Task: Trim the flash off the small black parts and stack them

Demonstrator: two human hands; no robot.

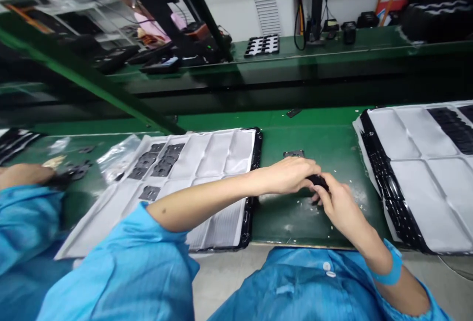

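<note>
My left hand [286,175] and my right hand [338,205] meet over the green bench between two trays. Together they pinch a small black part [317,181], mostly hidden by my fingers. Both hands have their fingers curled closed around it. A flat dark part [293,154] lies on the bench just beyond my left hand. To the left sits a white-lined tray [207,163] holding several flat black parts [157,160]. Another white-lined tray [424,163] on a stack of black trays stands to the right.
Another person's hand [22,175] in a blue sleeve works at the far left among small black parts and clear bags [118,156]. A black tray [263,45] rests on the far green shelf. White crumbs dot the bench near my hands.
</note>
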